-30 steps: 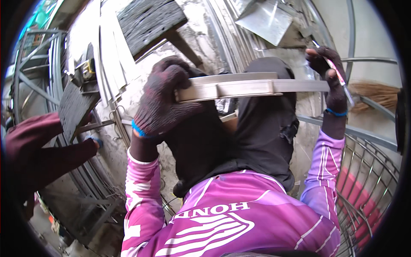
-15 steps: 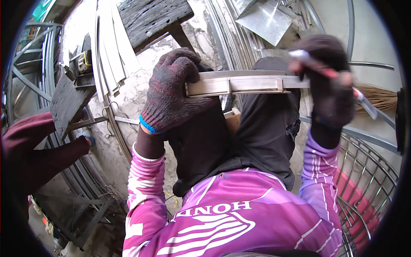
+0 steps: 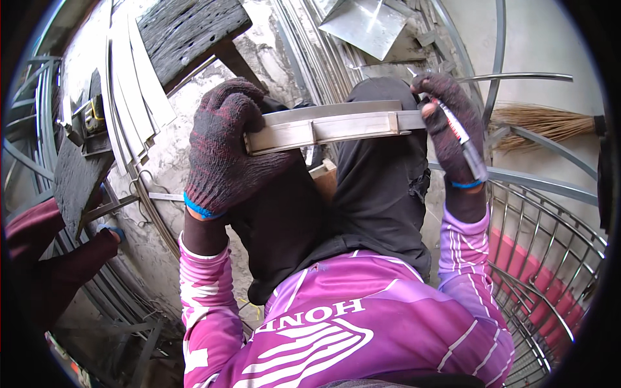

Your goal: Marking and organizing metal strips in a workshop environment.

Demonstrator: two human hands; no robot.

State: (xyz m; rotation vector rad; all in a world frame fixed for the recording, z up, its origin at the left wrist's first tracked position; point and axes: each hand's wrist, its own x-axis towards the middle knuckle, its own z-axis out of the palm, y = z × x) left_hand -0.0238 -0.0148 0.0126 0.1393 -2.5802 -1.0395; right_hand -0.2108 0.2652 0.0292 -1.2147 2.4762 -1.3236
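Note:
My left hand (image 3: 226, 139), in a dark knitted glove with a blue cuff, grips the left end of a slightly curved metal strip (image 3: 352, 128). The strip lies level above my thighs, with small upright crosspieces along its side. At its other end my right hand (image 3: 453, 129), gloved with bare fingertips showing, is closed around a white and red marker pen (image 3: 455, 123). The pen slants, its thin tip pointing up and left and its clear end toward my wrist. Whether my right fingers also touch the strip is hard to tell.
Long metal strips (image 3: 317, 52) and a flat sheet (image 3: 365, 26) lie ahead. A dark wooden bench (image 3: 187, 35) stands front left, beside a tape measure (image 3: 94, 116). On the right are a straw broom (image 3: 537, 126) and a wire rack (image 3: 537, 226). Another person's dark-red sleeve (image 3: 84, 258) shows left.
My right hand, blurred before, is now sharp and tilted differently, with the pen tip higher and further left. The view has shifted a little; my left hand keeps its hold on the strip.

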